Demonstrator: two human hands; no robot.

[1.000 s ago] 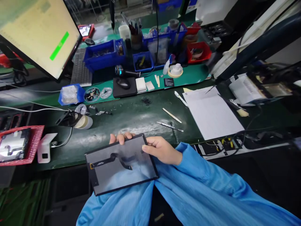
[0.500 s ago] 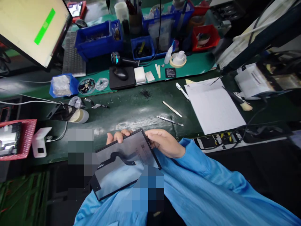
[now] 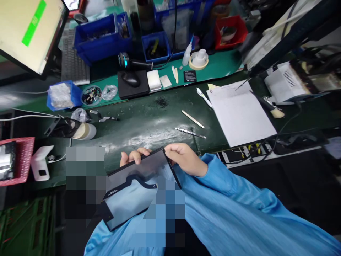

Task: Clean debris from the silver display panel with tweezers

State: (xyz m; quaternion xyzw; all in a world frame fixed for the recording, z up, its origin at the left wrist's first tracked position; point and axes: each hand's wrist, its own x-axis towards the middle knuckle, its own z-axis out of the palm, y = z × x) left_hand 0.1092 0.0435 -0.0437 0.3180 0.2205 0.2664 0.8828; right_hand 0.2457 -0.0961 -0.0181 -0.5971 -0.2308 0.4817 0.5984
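Green table (image 3: pixel 149 124) in front, cluttered. Monitor (image 3: pixel 26 32) is far left w/ a green bar on screen and blue bins (image 3: pixel 101 35) run along the back. Mouse (image 3: pixel 128 79) sits on its pad, paper sheet (image 3: pixel 239 113) is off to the right. Tweezers (image 3: pixel 190 132) and a flat pry stick (image 3: pixel 193 119) lie loose mid-table, well apart from my hands.

Display panel (image 3: pixel 128 201) is off the table, held over my lap just at the near edge. It's back side up, w/ the black flex cable (image 3: pixel 133 179) running across it. R grip (image 3: pixel 185 160) is closed on the far-right corner, fingers curled over it. L grip (image 3: pixel 133 156) has fingertips hooked over the far edge. The palm is hidden behind the panel, so it's clamped on too, far as I can tell.

Change in the last sec: the panel has swung. It lay nearly flat w/ mostly my R thumb on the corner. Now the far edge is tipped up, the near-left corner drops toward my lap, and my R fingers wrap further over the corner. My head has dipped too, so table stuff sits higher in view. The tools haven't moved.

What that means, I'd say: I'm turning the panel in hand to look over its back and flex. Both grips are taken up w/ it, and nothing is picked up from the table.
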